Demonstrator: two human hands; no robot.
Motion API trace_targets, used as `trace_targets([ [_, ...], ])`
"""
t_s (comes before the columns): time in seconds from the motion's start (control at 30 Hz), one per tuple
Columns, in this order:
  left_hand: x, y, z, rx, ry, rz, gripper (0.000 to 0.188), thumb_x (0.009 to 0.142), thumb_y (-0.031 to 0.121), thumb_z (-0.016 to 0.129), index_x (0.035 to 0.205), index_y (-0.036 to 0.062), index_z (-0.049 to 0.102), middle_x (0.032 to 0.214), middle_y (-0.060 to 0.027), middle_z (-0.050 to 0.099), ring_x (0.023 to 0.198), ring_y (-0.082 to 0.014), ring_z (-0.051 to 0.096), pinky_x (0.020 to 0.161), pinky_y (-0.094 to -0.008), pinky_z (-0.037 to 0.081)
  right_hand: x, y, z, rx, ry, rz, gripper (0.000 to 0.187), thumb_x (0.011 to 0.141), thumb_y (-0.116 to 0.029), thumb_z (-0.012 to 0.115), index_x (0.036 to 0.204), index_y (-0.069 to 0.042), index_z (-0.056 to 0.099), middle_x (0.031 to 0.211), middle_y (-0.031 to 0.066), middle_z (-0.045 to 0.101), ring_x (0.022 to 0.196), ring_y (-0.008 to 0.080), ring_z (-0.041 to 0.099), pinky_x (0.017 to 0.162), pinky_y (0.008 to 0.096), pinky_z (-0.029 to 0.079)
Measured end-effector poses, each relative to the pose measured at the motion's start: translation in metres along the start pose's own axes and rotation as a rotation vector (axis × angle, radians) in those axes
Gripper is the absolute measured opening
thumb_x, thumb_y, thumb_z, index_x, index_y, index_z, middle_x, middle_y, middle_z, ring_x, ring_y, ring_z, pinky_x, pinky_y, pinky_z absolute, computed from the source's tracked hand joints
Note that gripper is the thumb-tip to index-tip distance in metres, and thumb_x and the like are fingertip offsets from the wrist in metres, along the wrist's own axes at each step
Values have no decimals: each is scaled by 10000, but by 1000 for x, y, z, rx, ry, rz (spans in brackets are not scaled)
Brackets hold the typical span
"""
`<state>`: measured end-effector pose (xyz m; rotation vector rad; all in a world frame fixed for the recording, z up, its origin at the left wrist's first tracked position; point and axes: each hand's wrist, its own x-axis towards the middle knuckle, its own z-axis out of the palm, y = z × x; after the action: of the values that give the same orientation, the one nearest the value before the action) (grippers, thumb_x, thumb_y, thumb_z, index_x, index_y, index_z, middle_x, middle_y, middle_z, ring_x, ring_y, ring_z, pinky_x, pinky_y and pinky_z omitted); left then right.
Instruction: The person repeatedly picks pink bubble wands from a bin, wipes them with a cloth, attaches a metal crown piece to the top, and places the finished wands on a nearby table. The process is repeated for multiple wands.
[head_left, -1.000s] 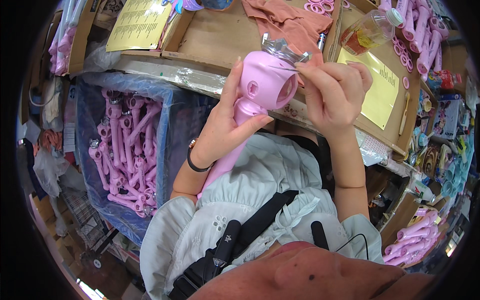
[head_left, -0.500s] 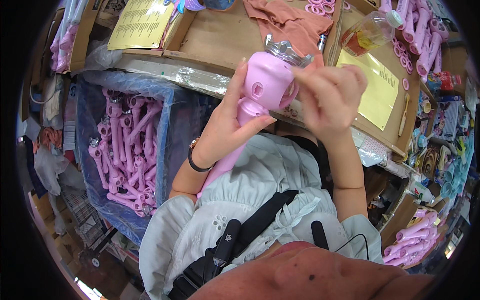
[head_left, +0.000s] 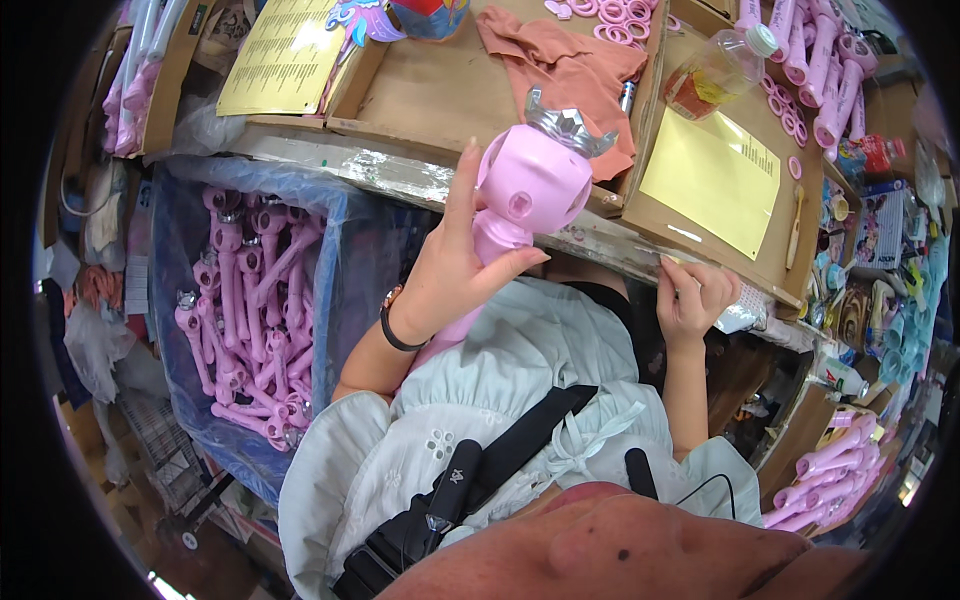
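Head view, read left to right. At far left, a blue-lined bin (head_left: 190, 300) holds a heap of pink wand toys (head_left: 250, 320), loosely tangled, below the edge of the cardboard-topped bench (head_left: 440, 95). A yellow printed sheet (head_left: 285, 55) lies on the bench above the bin.

Centre: the left hand (head_left: 455, 270), a dark band on its wrist, is closed around the neck of a pink wand toy (head_left: 525, 190), thumb across the front and index finger extended up the side of its round head. The toy is held upright, off the bench, just in front of the bench edge; a silver crown (head_left: 568, 125) sits on top of the head. Behind it lies an orange cloth (head_left: 570, 65).

Right of centre: the right hand (head_left: 695, 300) is apart from the toy, curled at the bench edge, fingertips pinched near a crinkled clear wrapper (head_left: 740, 315); whether it holds anything small cannot be told. Above it lie a second yellow sheet (head_left: 715, 175) and a bottle of amber liquid (head_left: 715, 75).

Risk, as a judgement: the toy is supported by one hand only, gripped low on a top-heavy body, so it could tip or slip toward the bin. The crown, if only lightly seated, could drop off.
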<state>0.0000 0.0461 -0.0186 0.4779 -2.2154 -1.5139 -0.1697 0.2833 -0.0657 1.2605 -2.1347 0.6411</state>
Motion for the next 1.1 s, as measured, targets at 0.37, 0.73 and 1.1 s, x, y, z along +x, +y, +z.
trace_targets([
  [0.37, -20, 10, 15, 245, 94, 167, 1054, 684, 256, 799, 1389, -64, 85, 1090, -269, 559, 935, -372, 619, 730, -387, 517, 22, -33, 2, 305, 176, 160, 289, 878, -330, 572, 1018, -85, 634, 861, 51, 578, 772, 236, 509, 768, 378, 364],
  [0.73, -38, -5, -14, -227, 268, 135, 1249, 595, 140, 857, 1446, 92, -56, 1297, -138, 409, 1112, -231, 496, 930, -337, 403, 114, 39, 22, 350, 76, 356, 239, 855, -220, 573, 1021, -55, 622, 1067, 124, 592, 1022, 304, 528, 891, 402, 393],
  [1.1, -41, -21, -57, -662, 579, 296, 559, 851, 310, 630, 1251, -9, 405, 1181, -132, 477, 990, -268, 491, 902, -422, 414, 134, 227, 60, 49, -878, 382, 437, 645, -294, 734, 1019, -89, 639, 992, 93, 639, 915, 219, 608, 824, 356, 446],
])
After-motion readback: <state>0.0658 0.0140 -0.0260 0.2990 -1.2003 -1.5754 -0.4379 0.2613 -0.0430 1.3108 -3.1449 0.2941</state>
